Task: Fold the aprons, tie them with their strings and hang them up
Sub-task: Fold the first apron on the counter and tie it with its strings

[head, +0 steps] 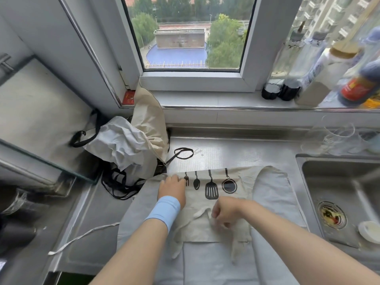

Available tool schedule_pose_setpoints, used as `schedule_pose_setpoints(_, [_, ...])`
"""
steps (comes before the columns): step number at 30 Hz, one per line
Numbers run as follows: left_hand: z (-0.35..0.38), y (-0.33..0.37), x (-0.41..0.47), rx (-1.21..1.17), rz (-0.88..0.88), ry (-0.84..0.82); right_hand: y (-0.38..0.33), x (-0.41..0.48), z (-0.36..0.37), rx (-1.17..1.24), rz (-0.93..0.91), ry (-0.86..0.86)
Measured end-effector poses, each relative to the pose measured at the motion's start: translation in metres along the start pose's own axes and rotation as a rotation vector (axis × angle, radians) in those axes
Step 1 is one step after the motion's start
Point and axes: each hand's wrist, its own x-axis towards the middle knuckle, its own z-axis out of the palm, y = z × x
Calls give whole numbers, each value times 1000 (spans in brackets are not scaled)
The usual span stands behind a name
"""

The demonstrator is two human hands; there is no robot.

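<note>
Currently: left hand (172, 189) lies flat, palm down, fingers straight and close together, pressing on the apron (242, 182). Fingertips point away from the person and reach the printed fork (186, 179). A light blue wristband (163, 210) sits on that wrist.

Right hand (225, 212): fingers curled downward, pinching a raised ridge of the apron's beige cloth just beside the left wrist. Exact finger placement under the knuckles is hidden.

Apron: spread on the steel counter (216, 153), between the two forearms and beyond them. Beige panel on top, grey cloth beneath and to both sides. Black print in a row along the far edge: fork, spoon (196, 183), slotted spatula (211, 190), pan (229, 185). Two loose beige strips (178, 233) trail from the pinched area toward the near edge. A white string (82, 237) runs off to the left across the counter.

Further out, left: a crumpled pile of aprons (123, 145), pale grey and beige, leaning against the corner under the window, with black strings (119, 182) tangled at its foot. One black string loop (184, 153) lies on the counter beyond the left hand, apart from it.

Right: steel sink (339, 177) with drain strainer (332, 214). On the windowsill (205, 99), bottles (287, 62) stand at the right end, including a dark bottle with a red label (362, 85).
</note>
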Motion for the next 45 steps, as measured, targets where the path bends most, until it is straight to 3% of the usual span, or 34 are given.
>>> schedule_pose_setpoints(1, [-3,5,4,-19,25,23,0,-6,-5,69,15,-41])
schedule_pose_setpoints(2, [-7,12,9,-44,60,40,1,-10,-13,126,31,44])
schedule_pose_setpoints(6, [-19,50,29,-150,186,68,31,-11,-52,164,314,829])
schedule_pose_setpoints(8, [-17,68,42,-167,238,35,55,-12,-66,353,475,949])
schedule_pose_setpoints(11, [-14,84,56,-167,284,-47,79,-6,-70,516,504,897])
schedule_pose_setpoints(16, [-2,88,69,-156,285,-122,98,21,-81,636,304,952])
schedule_pose_setpoints(19, [7,81,77,-212,282,-121,111,27,-99,556,366,1068])
schedule_pose_setpoints(24, [-2,70,82,-389,256,-61,84,33,-104,207,554,998])
schedule_pose_setpoints(25, [-7,63,82,-396,232,-28,71,35,-100,100,503,1036])
schedule_pose_setpoints(27, [-17,45,81,-355,168,14,52,45,-89,-73,225,1067])
schedule_pose_setpoints(30, [-22,1,77,-212,155,112,22,63,-71,-196,-158,969])
schedule_pose_setpoints(33, [-16,-37,59,-100,236,135,-9,73,-53,-236,-341,873])
schedule_pose_setpoints(39, [-1,-51,46,79,355,94,-35,90,-25,-220,-383,748])
schedule_pose_setpoints(42, [5,-51,49,6,276,177,-34,91,-25,-250,-321,699])
schedule_pose_setpoints(45, [-5,-48,40,-154,228,114,-32,88,-27,-275,-263,663])
